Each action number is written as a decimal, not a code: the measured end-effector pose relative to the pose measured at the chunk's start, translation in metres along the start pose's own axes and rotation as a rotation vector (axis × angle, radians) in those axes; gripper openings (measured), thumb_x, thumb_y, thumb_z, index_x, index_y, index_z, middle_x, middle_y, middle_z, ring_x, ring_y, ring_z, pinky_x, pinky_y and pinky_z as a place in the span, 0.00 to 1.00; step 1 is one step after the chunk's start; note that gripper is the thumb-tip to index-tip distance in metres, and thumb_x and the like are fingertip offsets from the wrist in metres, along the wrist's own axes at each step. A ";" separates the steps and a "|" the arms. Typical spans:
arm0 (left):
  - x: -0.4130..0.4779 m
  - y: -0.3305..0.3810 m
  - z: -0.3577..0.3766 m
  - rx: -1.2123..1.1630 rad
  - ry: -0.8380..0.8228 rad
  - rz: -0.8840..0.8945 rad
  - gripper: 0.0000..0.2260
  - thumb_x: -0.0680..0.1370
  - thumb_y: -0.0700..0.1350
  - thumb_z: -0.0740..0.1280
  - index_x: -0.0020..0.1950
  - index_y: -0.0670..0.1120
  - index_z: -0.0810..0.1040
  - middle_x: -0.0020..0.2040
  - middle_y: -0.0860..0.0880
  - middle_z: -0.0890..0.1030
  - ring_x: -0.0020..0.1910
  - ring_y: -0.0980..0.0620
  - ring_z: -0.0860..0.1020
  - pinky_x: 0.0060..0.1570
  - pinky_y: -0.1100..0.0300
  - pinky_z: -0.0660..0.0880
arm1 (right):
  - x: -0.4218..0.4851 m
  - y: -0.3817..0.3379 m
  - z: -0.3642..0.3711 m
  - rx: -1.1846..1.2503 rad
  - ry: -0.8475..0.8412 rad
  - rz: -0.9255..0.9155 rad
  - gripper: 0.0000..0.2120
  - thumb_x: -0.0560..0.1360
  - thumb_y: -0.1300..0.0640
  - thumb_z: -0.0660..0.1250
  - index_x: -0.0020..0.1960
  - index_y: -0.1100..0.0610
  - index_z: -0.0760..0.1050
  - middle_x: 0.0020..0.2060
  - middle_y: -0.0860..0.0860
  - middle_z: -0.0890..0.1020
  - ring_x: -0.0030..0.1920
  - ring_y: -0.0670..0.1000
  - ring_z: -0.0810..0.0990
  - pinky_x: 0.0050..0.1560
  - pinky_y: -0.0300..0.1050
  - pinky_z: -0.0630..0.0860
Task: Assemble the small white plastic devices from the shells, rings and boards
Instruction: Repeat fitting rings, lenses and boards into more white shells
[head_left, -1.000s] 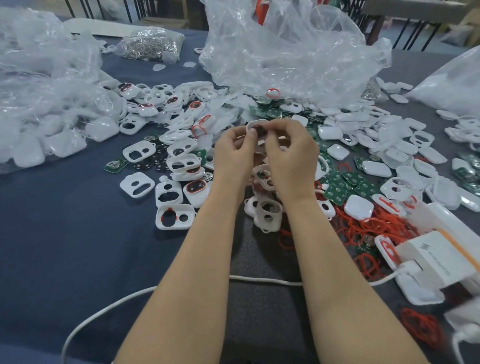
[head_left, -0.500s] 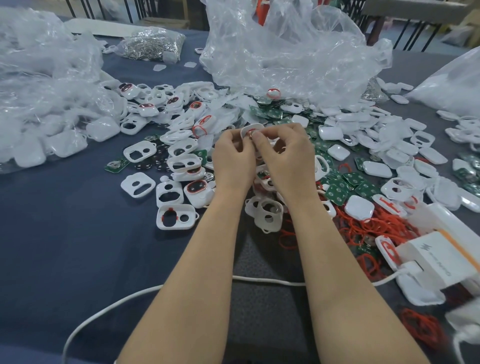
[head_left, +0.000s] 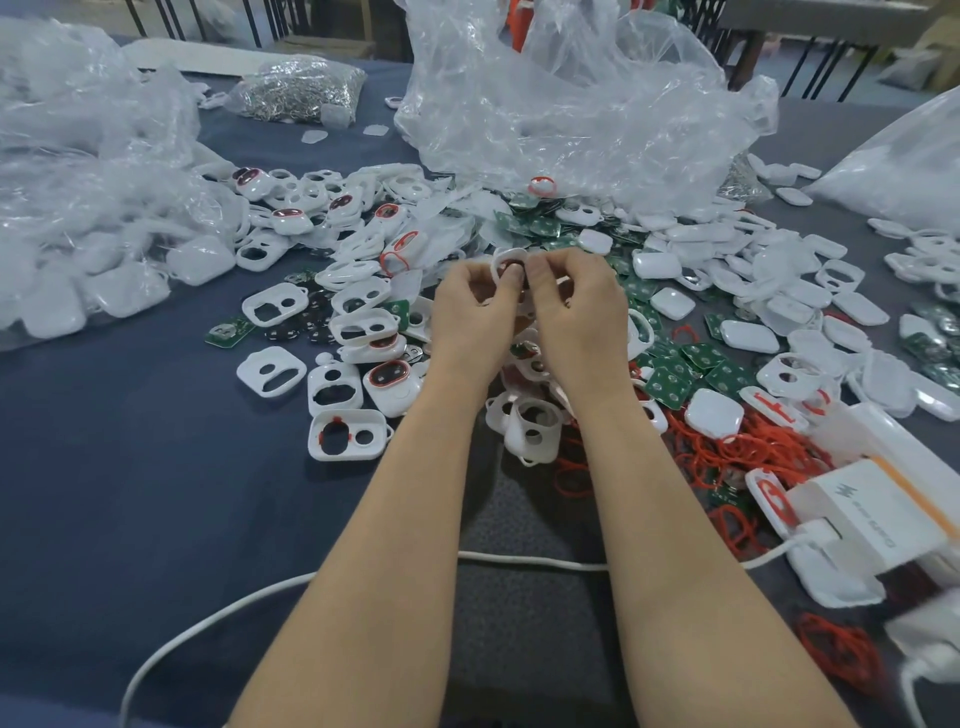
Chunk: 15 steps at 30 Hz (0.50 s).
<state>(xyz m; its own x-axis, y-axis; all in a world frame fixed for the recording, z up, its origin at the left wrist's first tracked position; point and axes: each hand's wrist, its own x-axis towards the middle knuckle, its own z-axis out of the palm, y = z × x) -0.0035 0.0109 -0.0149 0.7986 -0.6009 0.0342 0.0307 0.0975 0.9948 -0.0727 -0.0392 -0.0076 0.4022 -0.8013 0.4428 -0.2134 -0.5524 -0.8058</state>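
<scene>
Shell pinched over a crowded desk

Held just above the heap of parts at mid-desk: small, white, with a dark opening. Gripped on its left rim by the left hand and on its right rim by the right hand, thumbs and fingertips closed on the plastic, remaining fingers curled, backs of the hands toward the camera, the two hands almost touching. Bare forearms reaching in from the bottom edge.

Below and around the hands, on dark blue cloth: scattered white shells with two cut-outs each, some carrying a red ring, including a ringed shell near the left forearm. To the right, green boards in a loose spread, then a tangle of red rings. Farther right, a white box with an orange stripe. Across the near desk, running beneath both forearms, a white cable. At the back, a crumpled clear plastic bag; at far left, bagged white parts; behind those, a small bag of silvery metal pieces.
</scene>
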 end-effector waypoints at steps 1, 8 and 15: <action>0.001 0.000 -0.001 -0.013 0.016 -0.021 0.07 0.80 0.43 0.66 0.52 0.40 0.76 0.48 0.39 0.80 0.47 0.46 0.80 0.47 0.54 0.81 | 0.000 0.001 0.001 0.000 -0.022 -0.005 0.07 0.78 0.58 0.64 0.52 0.59 0.79 0.49 0.54 0.78 0.45 0.48 0.75 0.48 0.34 0.70; -0.003 0.000 -0.002 0.012 -0.023 0.044 0.08 0.81 0.41 0.64 0.55 0.39 0.77 0.42 0.45 0.82 0.37 0.54 0.81 0.40 0.59 0.80 | 0.000 0.002 0.000 -0.017 0.037 0.002 0.08 0.77 0.60 0.65 0.52 0.57 0.81 0.49 0.53 0.79 0.46 0.45 0.75 0.50 0.34 0.70; -0.002 0.003 -0.001 0.233 0.006 0.170 0.06 0.81 0.41 0.62 0.53 0.42 0.78 0.48 0.44 0.82 0.50 0.45 0.81 0.55 0.47 0.77 | 0.000 0.000 0.002 0.026 0.039 0.039 0.07 0.77 0.61 0.65 0.51 0.59 0.80 0.48 0.54 0.81 0.48 0.51 0.79 0.54 0.46 0.75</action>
<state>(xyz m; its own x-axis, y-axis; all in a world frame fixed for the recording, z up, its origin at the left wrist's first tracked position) -0.0047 0.0135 -0.0124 0.7840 -0.5869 0.2021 -0.2418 0.0111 0.9703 -0.0707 -0.0388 -0.0082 0.3585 -0.8308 0.4257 -0.2048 -0.5149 -0.8325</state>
